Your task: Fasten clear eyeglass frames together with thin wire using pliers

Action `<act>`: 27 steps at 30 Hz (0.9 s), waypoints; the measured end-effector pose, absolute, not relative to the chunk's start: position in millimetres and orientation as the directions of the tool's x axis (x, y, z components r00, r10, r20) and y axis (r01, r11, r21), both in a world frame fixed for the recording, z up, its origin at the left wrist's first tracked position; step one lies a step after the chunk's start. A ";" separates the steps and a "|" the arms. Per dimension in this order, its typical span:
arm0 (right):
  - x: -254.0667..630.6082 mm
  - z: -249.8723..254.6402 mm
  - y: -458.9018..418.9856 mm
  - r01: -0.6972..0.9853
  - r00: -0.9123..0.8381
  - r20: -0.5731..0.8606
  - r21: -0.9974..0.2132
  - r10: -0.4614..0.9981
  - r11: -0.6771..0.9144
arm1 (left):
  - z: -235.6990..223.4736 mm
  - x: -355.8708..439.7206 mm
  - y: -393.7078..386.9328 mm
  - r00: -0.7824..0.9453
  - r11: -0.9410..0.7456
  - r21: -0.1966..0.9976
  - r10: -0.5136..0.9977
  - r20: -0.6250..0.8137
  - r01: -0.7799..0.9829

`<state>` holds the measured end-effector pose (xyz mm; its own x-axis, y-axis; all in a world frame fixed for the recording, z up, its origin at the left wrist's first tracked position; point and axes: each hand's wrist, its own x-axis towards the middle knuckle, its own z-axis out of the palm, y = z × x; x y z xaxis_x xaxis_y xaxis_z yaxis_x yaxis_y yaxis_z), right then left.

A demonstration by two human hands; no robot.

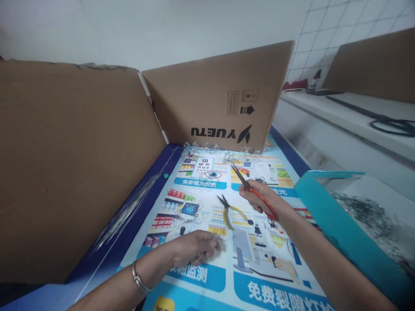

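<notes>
My right hand (pixel 259 196) is closed around the red-orange handles of a pair of scissors (pixel 240 175). The blades point up and away to the left, over the printed sheet. My left hand (pixel 199 247) hovers low over the sheet with its fingers curled together, slightly blurred; whatever they pinch is too small or hidden to make out. Between the two hands, a pair of pliers (pixel 228 211) with yellow handles lies on the sheet, jaws pointing away and handles spread. Neither hand touches the pliers.
Cardboard panels (pixel 214 103) stand at the back and left (pixel 71 164). Thin wires (pixel 126 211) lie in a bundle along the left edge, near a small green piece (pixel 166 176). Clear and metallic bits (pixel 207 147) line the back panel. At right, a teal box (pixel 337 233) holds tangled metallic pieces (pixel 366 211).
</notes>
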<state>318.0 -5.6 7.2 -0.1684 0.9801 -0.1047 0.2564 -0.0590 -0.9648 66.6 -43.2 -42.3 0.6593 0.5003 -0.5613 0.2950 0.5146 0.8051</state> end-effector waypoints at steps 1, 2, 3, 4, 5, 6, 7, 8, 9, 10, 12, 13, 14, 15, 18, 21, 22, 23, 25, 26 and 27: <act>317.7 6.4 -5.4 0.258 -0.170 -0.113 -0.964 0.979 -0.066 | -42.7 63.4 -47.5 0.659 0.553 0.795 0.504 -0.558 0.250; 317.4 5.8 -5.4 0.259 -0.175 -0.120 -0.963 0.977 -0.072 | -43.1 60.6 -51.9 0.651 0.579 0.784 0.510 -0.563 0.225; 317.0 5.4 -5.4 0.261 -0.180 -0.126 -0.962 0.976 -0.076 | -43.4 58.1 -56.4 0.640 0.601 0.771 0.511 -0.573 0.211; 316.4 5.0 -5.5 0.263 -0.185 -0.129 -0.962 0.974 -0.078 | -43.6 55.8 -60.9 0.632 0.618 0.758 0.506 -0.587 0.209; 315.8 4.5 -5.4 0.267 -0.190 -0.133 -0.960 0.973 -0.079 | -43.8 53.6 -65.5 0.627 0.631 0.746 0.498 -0.599 0.212; 315.1 3.8 -5.3 0.272 -0.193 -0.136 -0.959 0.972 -0.081 | -43.9 51.5 -69.8 0.624 0.633 0.741 0.491 -0.608 0.224; 314.5 2.7 -4.9 0.278 -0.197 -0.140 -0.957 0.970 -0.082 | -44.0 49.4 -73.7 0.627 0.631 0.736 0.477 -0.616 0.244; 313.8 1.3 -4.5 0.284 -0.201 -0.144 -0.955 0.969 -0.083 | -44.0 47.2 -77.2 0.624 0.629 0.732 0.468 -0.625 0.261; 313.2 -0.3 -4.0 0.290 -0.206 -0.146 -0.954 0.968 -0.082 | -43.7 45.1 -80.0 0.626 0.625 0.731 0.462 -0.628 0.272; 312.5 -2.0 -3.5 0.294 -0.212 -0.145 -0.952 0.966 -0.079 | -43.1 43.2 -82.2 0.632 0.620 0.733 0.457 -0.626 0.278; 311.1 -5.2 -2.8 0.302 -0.219 -0.135 -0.951 0.966 -0.065 | -40.4 39.9 -84.9 0.655 0.601 0.750 0.454 -0.604 0.276; 310.2 -6.5 -2.7 0.306 -0.219 -0.125 -0.951 0.968 -0.054 | -38.1 38.9 -85.4 0.666 0.584 0.768 0.466 -0.583 0.263; 309.3 -7.7 -2.7 0.310 -0.215 -0.112 -0.950 0.970 -0.041 | -35.4 38.5 -85.3 0.671 0.562 0.792 0.494 -0.553 0.239; 308.3 -9.0 -2.7 0.315 -0.207 -0.097 -0.949 0.974 -0.027 | -32.2 38.7 -84.7 0.667 0.538 0.819 0.539 -0.515 0.199; 305.3 -16.5 -1.6 0.339 -0.159 -0.042 -0.941 0.986 0.014 | -23.4 43.9 -78.5 0.595 0.416 0.909 0.735 -0.326 -0.016; 303.1 -31.7 2.4 0.374 -0.100 0.018 -0.926 0.995 0.055 | -22.3 55.0 -66.5 0.561 0.274 0.932 0.822 -0.099 -0.237; 302.7 -37.6 4.0 0.390 -0.086 0.039 -0.918 0.996 0.070 | -24.3 59.3 -62.0 0.552 0.233 0.932 0.833 -0.043 -0.279; 302.5 -43.1 5.6 0.407 -0.077 0.060 -0.909 0.995 0.086 | -27.3 63.5 -57.7 0.538 0.194 0.931 0.843 0.003 -0.309; 302.7 -52.1 8.1 0.443 -0.075 0.093 -0.889 0.993 0.117 | -35.3 70.7 -50.4 0.500 0.124 0.944 0.865 0.049 -0.306; 303.0 -55.1 8.9 0.459 -0.080 0.104 -0.879 0.991 0.129 | -39.7 73.2 -47.7 0.488 0.087 0.955 0.870 0.065 -0.282; 303.3 -57.2 9.4 0.472 -0.086 0.110 -0.871 0.990 0.138 | -44.2 75.0 -45.6 0.486 0.059 0.965 0.871 0.076 -0.256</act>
<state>303.3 9.4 -57.2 -0.0860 0.9902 0.1098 0.4724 0.1375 -0.8706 75.0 -45.6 -44.2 0.4862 0.8705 0.0761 -0.2564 0.0588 0.9648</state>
